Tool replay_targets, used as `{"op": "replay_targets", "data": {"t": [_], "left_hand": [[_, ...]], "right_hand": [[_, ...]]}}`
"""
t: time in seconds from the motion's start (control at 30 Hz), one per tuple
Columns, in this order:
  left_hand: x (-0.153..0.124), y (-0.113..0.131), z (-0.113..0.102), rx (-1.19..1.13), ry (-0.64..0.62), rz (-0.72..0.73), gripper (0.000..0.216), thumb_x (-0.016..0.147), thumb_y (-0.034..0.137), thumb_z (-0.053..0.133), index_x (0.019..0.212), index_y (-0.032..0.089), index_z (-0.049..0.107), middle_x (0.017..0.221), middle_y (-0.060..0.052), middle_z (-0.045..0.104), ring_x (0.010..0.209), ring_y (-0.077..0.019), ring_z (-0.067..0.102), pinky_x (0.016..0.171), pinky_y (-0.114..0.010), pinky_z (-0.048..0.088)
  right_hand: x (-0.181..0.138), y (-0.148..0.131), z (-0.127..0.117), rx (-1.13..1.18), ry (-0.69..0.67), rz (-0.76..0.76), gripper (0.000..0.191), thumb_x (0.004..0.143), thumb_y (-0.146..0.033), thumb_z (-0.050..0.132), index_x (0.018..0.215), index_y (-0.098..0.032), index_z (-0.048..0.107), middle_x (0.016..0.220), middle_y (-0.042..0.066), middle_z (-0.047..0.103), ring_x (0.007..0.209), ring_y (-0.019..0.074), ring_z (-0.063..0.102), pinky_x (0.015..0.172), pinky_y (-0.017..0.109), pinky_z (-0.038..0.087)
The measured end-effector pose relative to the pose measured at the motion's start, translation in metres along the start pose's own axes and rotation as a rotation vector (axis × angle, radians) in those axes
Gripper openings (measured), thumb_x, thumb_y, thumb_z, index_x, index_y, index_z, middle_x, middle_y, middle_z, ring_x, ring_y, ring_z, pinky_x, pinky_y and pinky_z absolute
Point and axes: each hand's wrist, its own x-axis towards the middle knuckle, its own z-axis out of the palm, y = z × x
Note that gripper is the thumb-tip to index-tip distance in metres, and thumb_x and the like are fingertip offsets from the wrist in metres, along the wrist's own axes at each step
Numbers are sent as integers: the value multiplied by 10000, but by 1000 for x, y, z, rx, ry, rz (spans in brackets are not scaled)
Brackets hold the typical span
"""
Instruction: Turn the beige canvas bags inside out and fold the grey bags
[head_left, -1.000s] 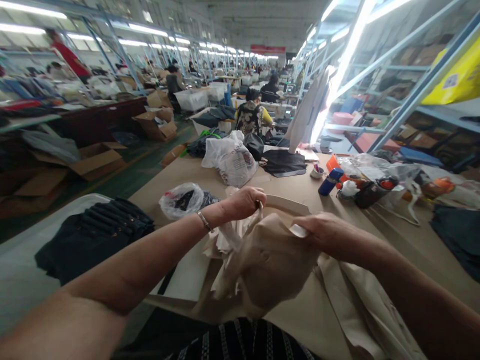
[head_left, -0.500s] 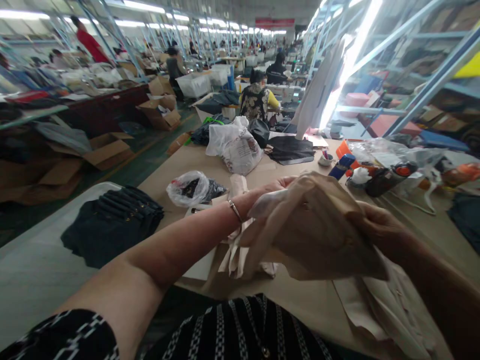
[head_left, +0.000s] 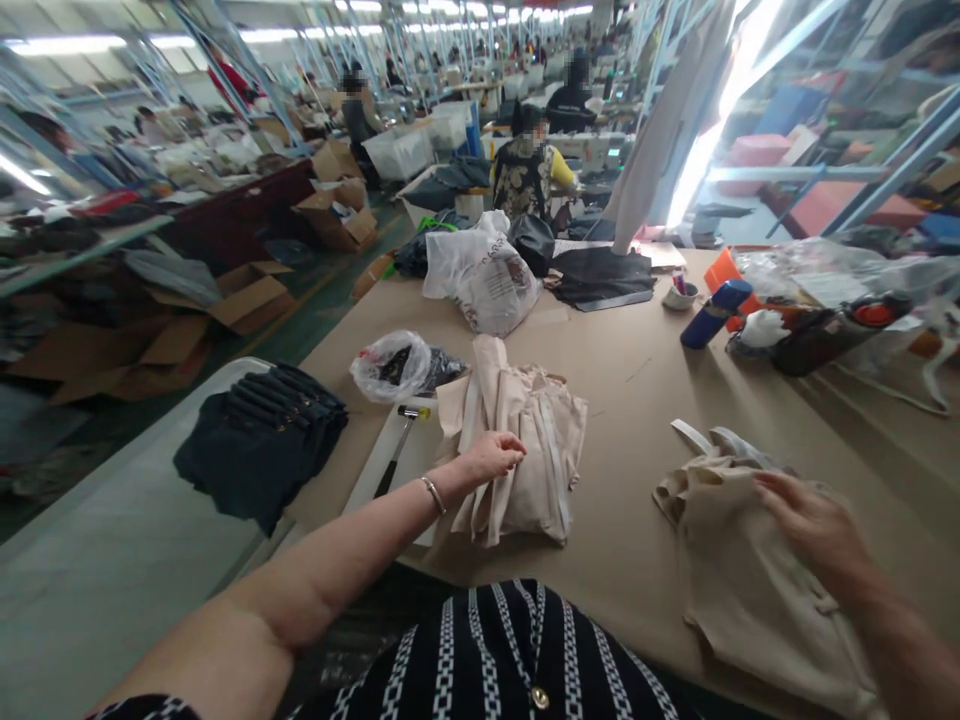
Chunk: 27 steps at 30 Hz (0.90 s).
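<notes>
My left hand [head_left: 491, 457], with a bracelet on the wrist, rests with curled fingers on a stack of beige cloth pieces [head_left: 525, 440] near the table's front edge. My right hand [head_left: 810, 525] lies with fingers spread on a second pile of beige cloth [head_left: 739, 580] at the front right. A small hammer with a yellow-tipped head [head_left: 397, 445] lies on a white board just left of the stack.
The brown cardboard-topped table [head_left: 630, 370] carries a clear bag of dark items [head_left: 394, 365], a white plastic bag [head_left: 484, 275], black cloth [head_left: 604, 278], a blue bottle [head_left: 712, 312] and clutter at right. Dark folded garments [head_left: 259, 440] lie at left. Other people work further back.
Both hands held one beige piece raised in front of me; now it lies on the right pile under my right hand, and my left hand has dropped to the left stack.
</notes>
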Motion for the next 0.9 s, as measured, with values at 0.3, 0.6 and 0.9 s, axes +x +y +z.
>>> {"op": "replay_targets", "data": {"t": [0.3, 0.6, 0.9], "left_hand": [[-9, -20, 16, -28, -2, -16, 179, 706, 198, 549, 829, 101, 635, 649, 2, 551, 543, -70, 463, 544, -199, 383], [-32, 37, -2, 73, 186, 487, 161, 768, 168, 513, 841, 125, 649, 807, -49, 639, 769, -132, 567, 747, -249, 437], [-60, 114, -23, 89, -108, 476, 330, 879, 436, 454, 861, 136, 590, 695, -19, 540, 604, -114, 506, 592, -240, 414]], "right_hand": [[-4, -153, 254, 141, -423, 152, 336, 696, -241, 572, 1017, -146, 602, 833, 55, 687, 766, 189, 634, 704, 290, 490], [-1, -202, 169, -97, -542, -276, 120, 797, -207, 513, 766, -186, 627, 851, 34, 644, 749, 161, 552, 683, 263, 404], [12, -302, 58, -441, 86, -1284, 247, 832, -107, 552, 1048, -196, 633, 1029, 71, 609, 1028, 252, 452, 998, 468, 319]]}}
